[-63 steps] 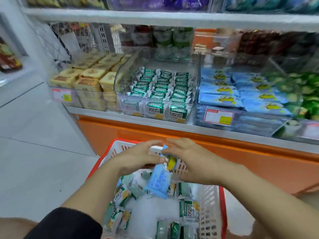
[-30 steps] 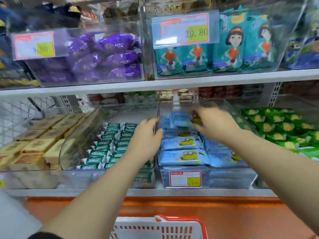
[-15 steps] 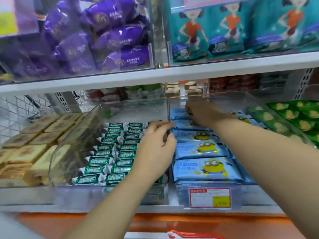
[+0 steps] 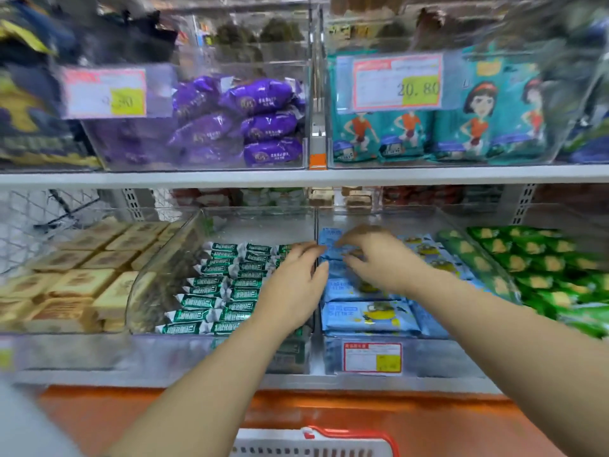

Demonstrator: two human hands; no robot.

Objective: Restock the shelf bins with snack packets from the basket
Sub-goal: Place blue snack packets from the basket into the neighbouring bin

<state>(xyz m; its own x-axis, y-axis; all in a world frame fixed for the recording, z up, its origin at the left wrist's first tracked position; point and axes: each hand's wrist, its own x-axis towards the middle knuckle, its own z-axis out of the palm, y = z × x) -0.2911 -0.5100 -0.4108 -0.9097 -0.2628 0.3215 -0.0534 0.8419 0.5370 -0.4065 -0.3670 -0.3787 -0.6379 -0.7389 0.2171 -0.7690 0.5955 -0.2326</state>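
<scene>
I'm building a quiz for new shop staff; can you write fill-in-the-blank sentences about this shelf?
The right hand reaches into the bin whose packets are ____. The bin above the green-and-white bars holds ____ packets. The price tag on the bin of teal packets reads ____. The basket has a ____ handle.
Missing: blue; purple; 20.80; red.

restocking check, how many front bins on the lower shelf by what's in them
tan cakes: 1
green-white bars: 1
blue packets: 1
green packets: 1
total: 4
</scene>
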